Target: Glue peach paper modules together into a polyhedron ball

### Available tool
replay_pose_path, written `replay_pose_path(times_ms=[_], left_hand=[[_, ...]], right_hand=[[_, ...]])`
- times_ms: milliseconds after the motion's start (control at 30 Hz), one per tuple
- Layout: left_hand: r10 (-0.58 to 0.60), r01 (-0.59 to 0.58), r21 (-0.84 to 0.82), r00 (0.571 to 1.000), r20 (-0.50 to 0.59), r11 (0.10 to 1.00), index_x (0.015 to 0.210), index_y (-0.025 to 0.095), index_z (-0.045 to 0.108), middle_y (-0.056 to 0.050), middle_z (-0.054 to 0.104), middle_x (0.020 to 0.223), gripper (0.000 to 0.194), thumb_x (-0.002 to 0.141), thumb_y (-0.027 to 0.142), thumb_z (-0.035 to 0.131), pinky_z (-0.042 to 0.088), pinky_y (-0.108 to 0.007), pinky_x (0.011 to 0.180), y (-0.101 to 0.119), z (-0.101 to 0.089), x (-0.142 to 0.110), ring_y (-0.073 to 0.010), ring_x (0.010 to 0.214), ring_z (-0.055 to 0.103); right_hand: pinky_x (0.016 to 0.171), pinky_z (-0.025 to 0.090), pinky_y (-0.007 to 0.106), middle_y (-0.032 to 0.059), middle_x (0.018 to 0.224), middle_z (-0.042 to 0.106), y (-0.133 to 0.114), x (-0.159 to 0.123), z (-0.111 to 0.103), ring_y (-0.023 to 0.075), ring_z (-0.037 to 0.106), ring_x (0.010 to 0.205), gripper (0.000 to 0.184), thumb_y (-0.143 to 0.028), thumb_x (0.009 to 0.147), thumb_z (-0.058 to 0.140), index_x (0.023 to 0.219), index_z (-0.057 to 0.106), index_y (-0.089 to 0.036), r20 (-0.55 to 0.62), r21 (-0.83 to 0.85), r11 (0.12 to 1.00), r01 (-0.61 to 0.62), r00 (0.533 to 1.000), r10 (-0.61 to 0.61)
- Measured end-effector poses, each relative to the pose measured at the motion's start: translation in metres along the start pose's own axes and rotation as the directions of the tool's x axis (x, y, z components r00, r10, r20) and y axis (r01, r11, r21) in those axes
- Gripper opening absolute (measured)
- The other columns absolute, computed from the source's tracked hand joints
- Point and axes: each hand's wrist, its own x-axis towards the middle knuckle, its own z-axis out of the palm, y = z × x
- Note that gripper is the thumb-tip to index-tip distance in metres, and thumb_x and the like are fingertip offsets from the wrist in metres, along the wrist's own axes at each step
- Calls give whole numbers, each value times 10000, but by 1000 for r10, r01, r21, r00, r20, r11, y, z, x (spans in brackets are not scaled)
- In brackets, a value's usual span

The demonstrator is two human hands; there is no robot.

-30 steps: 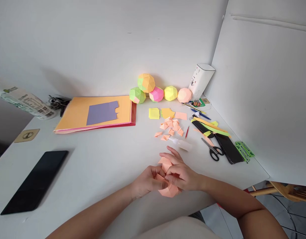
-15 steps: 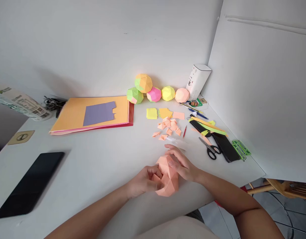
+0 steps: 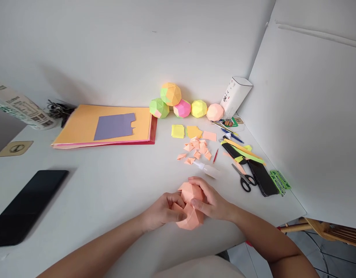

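Note:
A peach folded-paper ball (image 3: 192,220), with a gap on its left side, is held between both hands above the table's near side. My left hand (image 3: 166,208) pinches the ball's left edge, its fingers partly inside the gap. Wrapped round the upper right of the ball, my right hand (image 3: 211,200) presses its thumb on the facets. Just beyond lie a white glue bottle (image 3: 206,169) and several small peach folded-paper pieces (image 3: 196,146). A red pen-like stick (image 3: 215,156) rests beside those pieces.
Finished paper balls (image 3: 182,108) line the wall. Scissors (image 3: 243,178), a black phone (image 3: 261,177) and paper strips (image 3: 247,152) lie to the right. Coloured sheets (image 3: 70,129) and a large black tablet-like device (image 3: 30,206) are left. Sticky-note stacks (image 3: 178,131) sit behind the pieces.
My right hand has slid down and closed more firmly round the ball, its thumb lower. The ball has shifted slightly left, and the camera view has turned a little.

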Motion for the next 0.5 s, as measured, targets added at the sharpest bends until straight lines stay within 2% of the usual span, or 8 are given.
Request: replay_pose_path(times_ms=[67, 167, 233, 300, 500], left_hand=[[0, 0, -1, 1000, 25, 1000, 667, 155, 634, -29, 600, 846, 53, 642, 195, 660, 432, -296, 683, 1, 0, 0, -182, 782, 547], [11, -7, -38, 995, 99, 999, 730, 156, 653, -32, 619, 842, 122, 648, 232, 701, 431, -289, 673, 1, -2, -1, -179, 775, 558], [13, -3, -63, 988, 154, 998, 808, 160, 666, -30, 630, 832, 220, 625, 255, 743, 431, -282, 662, 1, -5, 0, -176, 764, 565], [13, 5, -104, 985, 175, 995, 874, 161, 673, -40, 648, 860, 322, 596, 286, 776, 440, -288, 676, 0, -8, 1, -187, 783, 580], [2, 10, -227, 999, 53, 974, 861, 165, 677, -49, 675, 892, 279, 629, 291, 764, 461, -324, 748, 1, -11, 4, -210, 837, 611]], right_hand=[[1032, 366, 410, 111, 1353, 403, -3, 0, 1, 240, 398, 1250, 466, -340, 842, 556, 1257, 386, -214, -11, 35, 999, -15, 1000, 16], [963, 439, 398, 105, 1252, 513, -7, 1, 2, 221, 512, 1142, 439, -335, 848, 547, 1239, 382, -221, 13, 171, 982, -75, 997, 73], [930, 464, 398, 100, 1200, 558, -7, 1, 3, 219, 553, 1089, 426, -334, 844, 556, 1219, 386, -224, 12, 252, 961, -109, 994, 109], [917, 472, 400, 103, 1194, 559, -7, 1, 4, 227, 557, 1083, 429, -342, 826, 581, 1198, 402, -221, -39, 301, 945, -127, 989, 145], [869, 497, 384, 97, 1177, 562, -8, 2, 5, 231, 568, 1061, 384, -383, 823, 580, 1143, 443, -221, -99, 448, 887, -114, 979, 176]])
